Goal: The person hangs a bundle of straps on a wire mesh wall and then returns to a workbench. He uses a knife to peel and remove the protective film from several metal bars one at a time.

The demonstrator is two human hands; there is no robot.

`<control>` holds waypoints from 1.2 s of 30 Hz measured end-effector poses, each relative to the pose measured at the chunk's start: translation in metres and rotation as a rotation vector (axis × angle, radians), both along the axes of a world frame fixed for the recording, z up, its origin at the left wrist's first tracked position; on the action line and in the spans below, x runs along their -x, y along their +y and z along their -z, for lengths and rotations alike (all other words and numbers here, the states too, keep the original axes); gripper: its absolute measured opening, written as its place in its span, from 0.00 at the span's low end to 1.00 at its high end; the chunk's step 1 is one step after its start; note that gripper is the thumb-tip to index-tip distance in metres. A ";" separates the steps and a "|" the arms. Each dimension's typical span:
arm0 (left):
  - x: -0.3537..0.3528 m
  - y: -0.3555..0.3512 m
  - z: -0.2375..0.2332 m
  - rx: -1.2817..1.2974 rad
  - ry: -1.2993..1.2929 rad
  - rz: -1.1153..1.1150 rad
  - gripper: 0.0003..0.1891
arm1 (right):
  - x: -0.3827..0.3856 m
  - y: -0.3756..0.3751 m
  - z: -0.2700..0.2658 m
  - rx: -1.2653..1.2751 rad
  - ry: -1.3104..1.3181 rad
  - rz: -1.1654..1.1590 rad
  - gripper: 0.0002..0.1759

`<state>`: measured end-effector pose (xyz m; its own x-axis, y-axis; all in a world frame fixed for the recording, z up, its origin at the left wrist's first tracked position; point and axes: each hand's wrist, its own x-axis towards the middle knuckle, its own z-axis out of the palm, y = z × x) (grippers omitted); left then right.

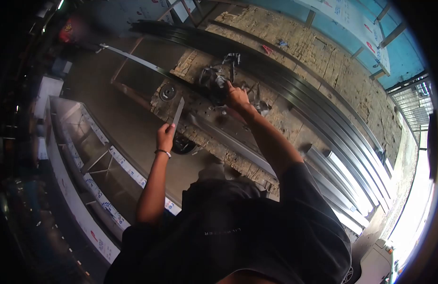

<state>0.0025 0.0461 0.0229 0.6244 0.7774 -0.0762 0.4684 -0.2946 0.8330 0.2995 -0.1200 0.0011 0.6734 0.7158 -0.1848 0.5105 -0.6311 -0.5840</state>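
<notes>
My left hand [165, 138] is closed round the lower end of a flat metal strip [179, 111], which points up and away over the near edge of the worn wooden bench [193, 132]. My right hand [237, 96] reaches across the bench with curled fingers. Its fingertips meet a dark, crumpled-looking bundle [212, 80] with shiny patches; what they grip there is hidden. A round black disc [168, 92] lies at the bench corner, left of the bundle and just beyond the strip. Small dark scraps are scattered between the hands.
Long metal profiles [318, 111] run along the bench to the right. A long narrow bar [129, 56] extends left past the bench. Small red clips [266, 49] lie on the far boards. A metal frame with printed film [103, 189] stands on the left.
</notes>
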 end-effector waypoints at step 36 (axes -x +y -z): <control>-0.117 -0.570 -0.171 0.543 -0.334 2.035 0.22 | 0.269 -0.565 -0.282 -2.232 -0.241 0.847 0.17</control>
